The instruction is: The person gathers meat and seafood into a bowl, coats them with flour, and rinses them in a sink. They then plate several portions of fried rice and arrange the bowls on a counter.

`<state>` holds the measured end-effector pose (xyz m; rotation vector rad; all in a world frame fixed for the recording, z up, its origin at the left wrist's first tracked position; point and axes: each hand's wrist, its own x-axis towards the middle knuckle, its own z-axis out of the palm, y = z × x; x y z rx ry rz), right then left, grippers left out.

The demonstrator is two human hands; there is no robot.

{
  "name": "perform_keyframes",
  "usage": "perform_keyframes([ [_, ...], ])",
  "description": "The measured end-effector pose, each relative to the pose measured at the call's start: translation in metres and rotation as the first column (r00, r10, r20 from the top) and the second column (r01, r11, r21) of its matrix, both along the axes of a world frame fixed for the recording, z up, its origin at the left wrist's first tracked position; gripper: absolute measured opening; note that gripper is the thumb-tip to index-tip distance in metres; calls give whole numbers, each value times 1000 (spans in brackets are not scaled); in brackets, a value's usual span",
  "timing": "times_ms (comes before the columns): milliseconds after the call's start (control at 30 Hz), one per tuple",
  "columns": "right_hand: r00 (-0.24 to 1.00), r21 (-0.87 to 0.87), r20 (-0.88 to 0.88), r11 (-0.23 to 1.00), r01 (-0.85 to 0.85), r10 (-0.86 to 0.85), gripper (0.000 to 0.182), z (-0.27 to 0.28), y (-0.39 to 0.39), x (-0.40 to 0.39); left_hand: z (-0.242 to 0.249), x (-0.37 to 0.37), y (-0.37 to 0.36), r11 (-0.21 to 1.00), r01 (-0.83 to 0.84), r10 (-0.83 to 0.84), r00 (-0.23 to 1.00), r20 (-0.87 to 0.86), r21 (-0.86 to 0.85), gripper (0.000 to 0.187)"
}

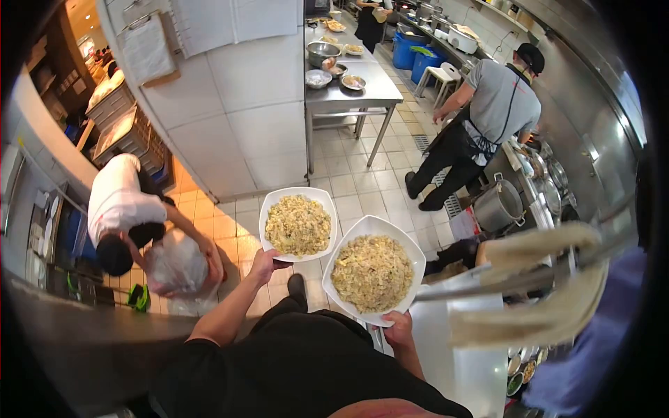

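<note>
Two plates of fried rice [298, 224] [373, 272], one per hand [265, 265] [398, 329].

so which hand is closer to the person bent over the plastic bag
Left. The left hand, holding the left plate, is just right of the bent-over person and plastic bag. The right hand, under the right plate, is farther right.

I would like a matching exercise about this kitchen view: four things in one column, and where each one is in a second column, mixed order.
Things:
1. left plate
2. right plate
3. metal bowl
4. large pot

Places:
A. on the steel table
B. held by the right hand
C. beside the cooking line, near the person in grey
D. held by the left hand

Pairs: 1-D, 2-B, 3-A, 4-C
</note>
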<state>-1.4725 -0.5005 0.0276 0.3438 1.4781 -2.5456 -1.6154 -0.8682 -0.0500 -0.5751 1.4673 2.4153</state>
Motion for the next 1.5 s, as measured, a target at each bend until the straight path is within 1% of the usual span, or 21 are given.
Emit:
perform_keyframes([
  [33,999,75,-52,997,1,3,48,6,-3,-25,4,-27,2,999,32,-32,999,-7,-16,36],
  [67,996,-111,38,990,88,-84,50,16,0,-49,-2,-61,10,994,102,-102,995,0,-25,38],
  [167,972,-53,108,975,214,-207,52,25,-13,-109,-4,-148,5,991,133,-133,991,5,-26,32],
  [200,977,-97,95,975,202,-192,55,18,-6,-129,-4,-180,9,988,154,-154,987,34,-1,33],
  [267,961,-54,91,962,266,-261,50,17,3,-167,7,-241,27,982,186,-187,982,22,10,36],
  [300,949,-32,90,951,307,-303,48,19,23,-185,12,-271,53,977,212,-212,977,18,16,38],
  [433,901,-10,126,908,420,-415,53,27,34,-284,21,-410,84,974,223,-222,975,-18,30,34],
  [500,906,-20,101,910,415,-411,56,18,53,-331,20,-477,108,970,240,-239,970,-35,38,35],
  [533,902,-18,125,908,418,-412,56,33,71,-357,29,-509,131,970,241,-240,971,-20,43,35],
  [600,889,-12,117,895,446,-442,57,36,89,-416,38,-579,155,965,256,-255,967,-29,56,35],
  [700,913,-7,107,918,397,-394,54,51,112,-505,57,-680,186,969,241,-237,969,-75,52,37],
  [733,930,-21,98,933,359,-355,49,48,125,-529,62,-711,194,971,233,-229,970,-84,46,37],
  [767,926,-22,112,931,364,-360,48,55,132,-544,68,-731,202,975,210,-204,976,-80,75,35],
  [833,918,-12,112,923,384,-380,45,61,140,-601,72,-803,217,974,174,-161,982,-94,146,33],
  [933,902,-6,115,908,419,-415,47,72,147,-680,78,-901,237,976,167,-150,981,-123,142,31],
  [1000,890,28,142,901,434,-433,51,75,153,-715,64,-955,250,978,148,-135,986,-98,149,31],
  [1067,903,8,156,914,405,-401,52,56,162,-748,51,-1005,258,983,123,-113,991,-75,139,28],
  [1133,900,12,165,914,407,-403,53,58,162,-786,45,-1051,271,983,83,-72,995,-72,162,24],
  [1233,901,28,188,919,393,-391,53,66,160,-837,42,-1123,280,985,76,-72,997,-31,154,29],
  [1367,891,39,206,913,406,-405,54,54,165,-897,37,-1237,279,974,60,-52,998,-42,216,25],
  [1500,894,87,254,929,360,-370,54,36,157,-965,22,-1365,256,988,67,-53,994,-101,139,22],
])
